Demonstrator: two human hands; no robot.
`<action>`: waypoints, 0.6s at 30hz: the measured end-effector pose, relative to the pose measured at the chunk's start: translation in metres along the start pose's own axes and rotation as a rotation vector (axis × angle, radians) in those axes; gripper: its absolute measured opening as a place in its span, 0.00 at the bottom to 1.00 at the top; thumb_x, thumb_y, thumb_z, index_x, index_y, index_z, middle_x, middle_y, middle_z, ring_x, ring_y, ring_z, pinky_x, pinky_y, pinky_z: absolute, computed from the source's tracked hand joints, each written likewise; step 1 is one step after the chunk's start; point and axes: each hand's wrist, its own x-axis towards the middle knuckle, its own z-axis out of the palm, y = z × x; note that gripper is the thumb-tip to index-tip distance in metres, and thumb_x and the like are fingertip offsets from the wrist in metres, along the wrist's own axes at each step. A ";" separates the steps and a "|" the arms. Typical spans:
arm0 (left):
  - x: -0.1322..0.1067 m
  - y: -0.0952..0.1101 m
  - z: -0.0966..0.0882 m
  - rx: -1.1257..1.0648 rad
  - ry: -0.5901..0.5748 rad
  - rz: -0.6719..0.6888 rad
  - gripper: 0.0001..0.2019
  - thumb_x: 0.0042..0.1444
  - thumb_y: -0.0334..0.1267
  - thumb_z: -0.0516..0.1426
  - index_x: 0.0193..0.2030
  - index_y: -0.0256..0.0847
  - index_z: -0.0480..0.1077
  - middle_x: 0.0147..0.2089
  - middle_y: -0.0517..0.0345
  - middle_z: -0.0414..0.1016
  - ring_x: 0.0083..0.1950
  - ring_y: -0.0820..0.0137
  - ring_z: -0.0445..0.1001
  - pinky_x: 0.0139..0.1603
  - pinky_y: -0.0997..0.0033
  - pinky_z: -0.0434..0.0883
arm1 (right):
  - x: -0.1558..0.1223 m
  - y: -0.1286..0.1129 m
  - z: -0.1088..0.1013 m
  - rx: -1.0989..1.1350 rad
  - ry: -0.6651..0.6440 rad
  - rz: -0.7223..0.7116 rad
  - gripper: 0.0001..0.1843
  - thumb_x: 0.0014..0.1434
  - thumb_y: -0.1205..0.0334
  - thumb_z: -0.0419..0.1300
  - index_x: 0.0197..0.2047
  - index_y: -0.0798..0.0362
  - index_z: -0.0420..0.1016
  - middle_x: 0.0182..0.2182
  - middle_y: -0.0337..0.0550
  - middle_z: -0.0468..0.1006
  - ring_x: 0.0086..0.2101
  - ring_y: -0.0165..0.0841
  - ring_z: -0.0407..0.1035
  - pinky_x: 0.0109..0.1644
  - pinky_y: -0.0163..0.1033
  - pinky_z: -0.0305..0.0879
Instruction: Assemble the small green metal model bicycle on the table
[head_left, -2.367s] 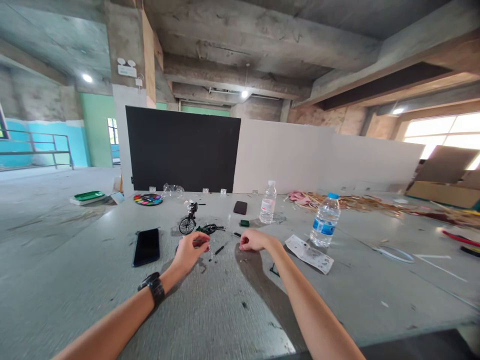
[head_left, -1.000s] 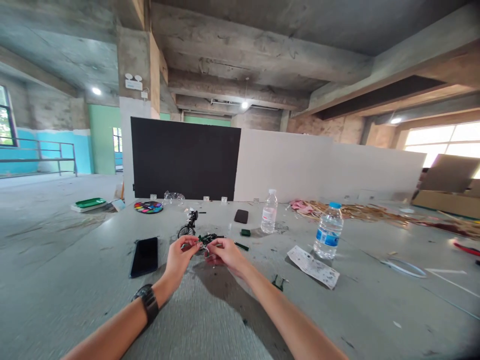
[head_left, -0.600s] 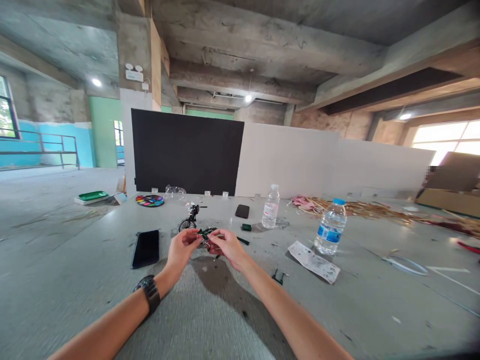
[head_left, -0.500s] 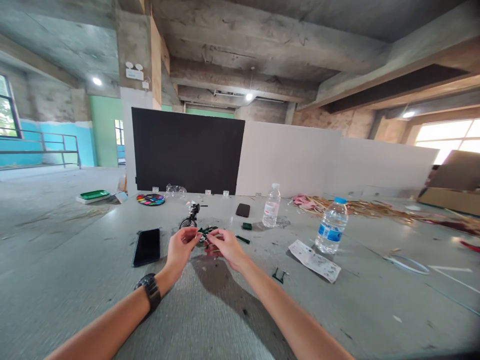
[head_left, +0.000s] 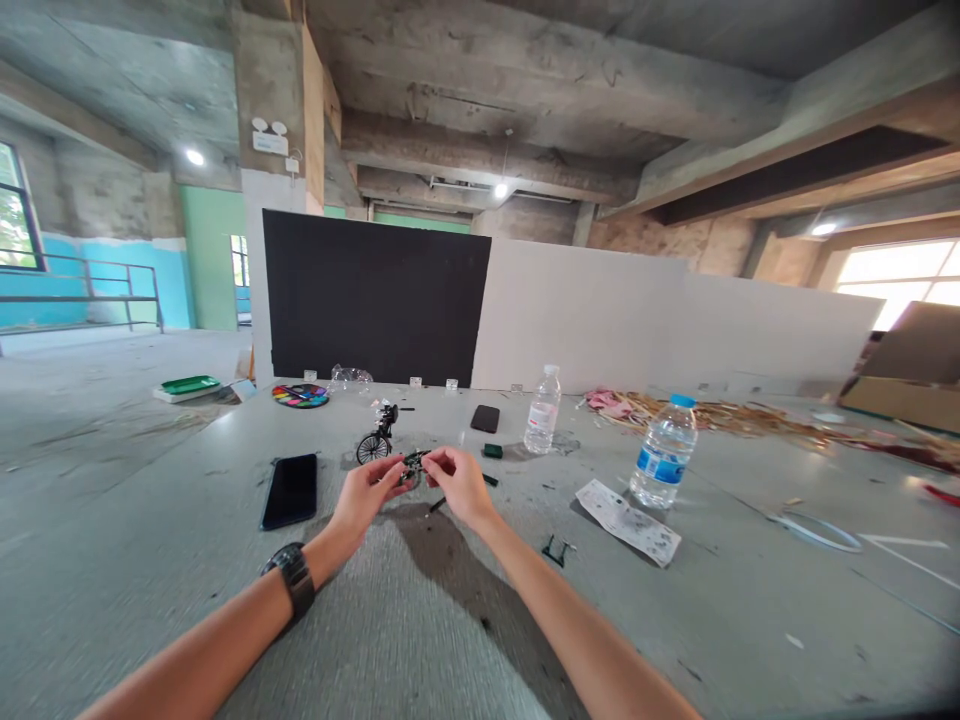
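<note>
My left hand (head_left: 365, 495), with a black watch on its wrist, and my right hand (head_left: 459, 482) meet above the grey table (head_left: 420, 620). Both pinch a small dark green and black model part (head_left: 412, 466) between their fingertips. Just beyond them a partly built black model bicycle (head_left: 377, 437) stands on one wheel. A thin black tool (head_left: 439, 503) lies on the table under my right hand.
A black phone (head_left: 290, 490) lies to the left. Two water bottles (head_left: 664, 452) (head_left: 541, 410), a printed sheet (head_left: 627, 508), a dark case (head_left: 484, 418), a small green block (head_left: 492, 451), a colour palette (head_left: 299, 396) and a black clip (head_left: 556, 551) rest on the table.
My right hand left the table and joined my left hand. Both hands lifted the small part and moved slightly farther from me, toward the model bicycle.
</note>
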 end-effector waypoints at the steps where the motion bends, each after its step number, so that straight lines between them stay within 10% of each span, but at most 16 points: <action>1: 0.000 -0.001 -0.001 0.010 -0.006 -0.002 0.28 0.42 0.48 0.70 0.48 0.34 0.77 0.45 0.45 0.82 0.41 0.61 0.82 0.52 0.56 0.76 | 0.000 0.000 -0.001 -0.015 -0.010 -0.012 0.17 0.57 0.46 0.61 0.32 0.53 0.75 0.23 0.40 0.75 0.26 0.32 0.69 0.33 0.37 0.66; 18: 0.005 -0.006 -0.007 0.229 0.019 0.109 0.20 0.39 0.39 0.71 0.41 0.37 0.80 0.39 0.51 0.84 0.38 0.61 0.82 0.43 0.64 0.77 | 0.000 0.001 -0.002 0.083 -0.123 0.083 0.17 0.54 0.46 0.65 0.31 0.53 0.76 0.26 0.43 0.78 0.29 0.35 0.74 0.38 0.41 0.74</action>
